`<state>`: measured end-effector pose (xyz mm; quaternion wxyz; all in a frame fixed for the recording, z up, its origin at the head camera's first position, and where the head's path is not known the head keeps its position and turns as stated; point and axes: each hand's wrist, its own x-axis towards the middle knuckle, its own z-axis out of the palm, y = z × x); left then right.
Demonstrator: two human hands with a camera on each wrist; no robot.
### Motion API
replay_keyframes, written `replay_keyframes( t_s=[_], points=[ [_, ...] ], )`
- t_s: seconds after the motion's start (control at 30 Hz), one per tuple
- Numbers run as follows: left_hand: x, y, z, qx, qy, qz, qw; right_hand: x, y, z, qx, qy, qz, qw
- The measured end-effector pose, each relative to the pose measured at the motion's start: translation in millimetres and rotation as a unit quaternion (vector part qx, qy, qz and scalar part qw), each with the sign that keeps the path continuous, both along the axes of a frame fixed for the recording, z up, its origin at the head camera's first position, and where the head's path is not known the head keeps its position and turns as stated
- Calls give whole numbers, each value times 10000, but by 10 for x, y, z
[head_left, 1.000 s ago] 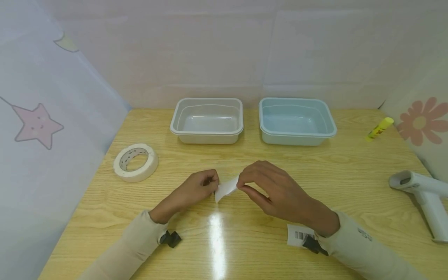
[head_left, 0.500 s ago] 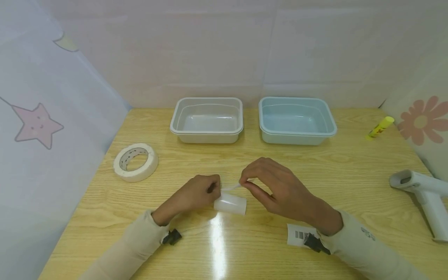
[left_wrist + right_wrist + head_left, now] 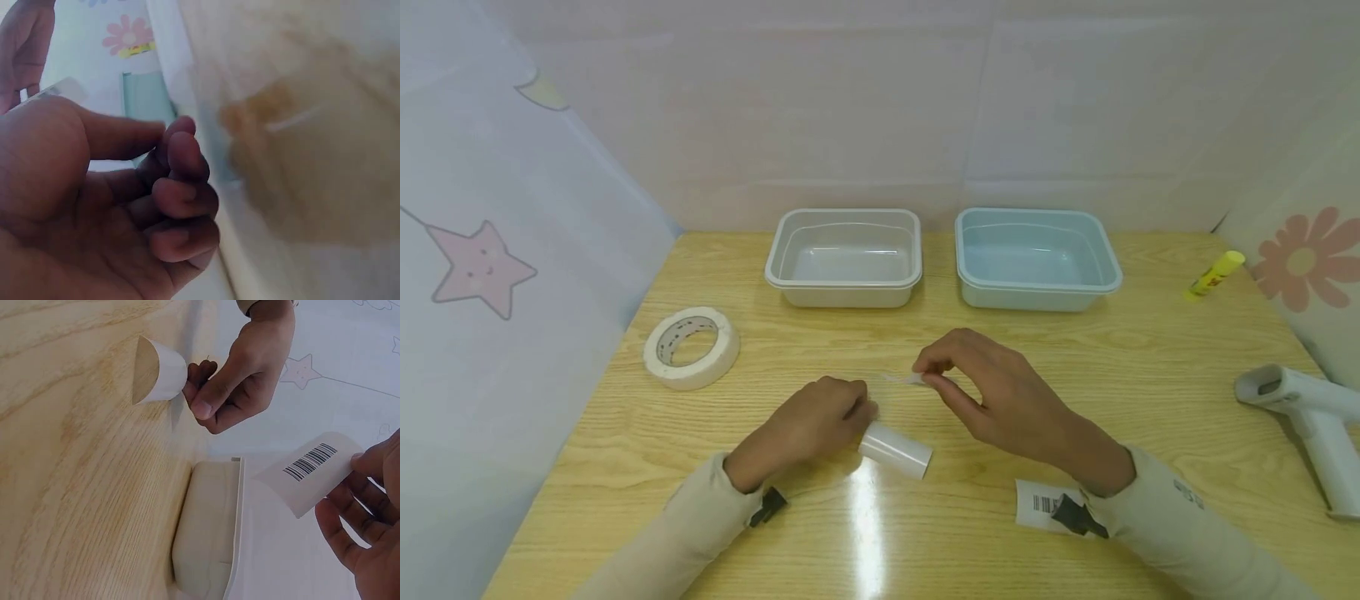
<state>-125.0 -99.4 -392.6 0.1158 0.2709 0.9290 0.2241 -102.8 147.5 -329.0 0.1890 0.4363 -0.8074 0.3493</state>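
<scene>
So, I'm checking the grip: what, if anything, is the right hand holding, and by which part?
The right hand pinches a barcode label by one edge, clear of the printed bars.

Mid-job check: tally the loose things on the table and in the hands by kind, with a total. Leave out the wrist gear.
Plastic tubs: 2
White paper pieces: 3
Tape roll: 1
Yellow glue stick: 1
White scanner: 1
Total: 8
</scene>
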Motion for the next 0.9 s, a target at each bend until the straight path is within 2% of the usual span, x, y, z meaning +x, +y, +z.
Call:
replay_keyframes(
  t_s=[0.07, 0.13, 0.2, 0.3, 0.37, 0.43, 0.67, 0.9],
  points=[
    [3, 2, 53, 289, 284, 162, 9990, -12, 4, -14, 94, -140, -14, 9999],
    [6, 16, 114, 757, 704, 331, 9941, -27, 9, -34, 215, -322, -44, 9992],
    [16, 45, 181, 1387, 1112, 399, 9833, -44, 12, -59, 381, -557, -75, 9977],
    [41, 99, 251, 2144, 1476, 217, 9653, -74, -1, -90, 631, -920, -142, 9937],
    [61, 133, 275, 2499, 1458, 19, 9572, -94, -20, -107, 745, -1136, -159, 9906],
    [76, 155, 276, 2664, 1379, -60, 9539, -118, -49, -121, 827, -1258, -174, 9885],
    [66, 125, 232, 2982, 1229, 105, 9465, -201, -142, -138, 817, -1240, -75, 9889],
    [12, 33, 242, 3324, 1101, 327, 9361, -303, -134, -148, 730, -1259, -317, 9888]
  ],
)
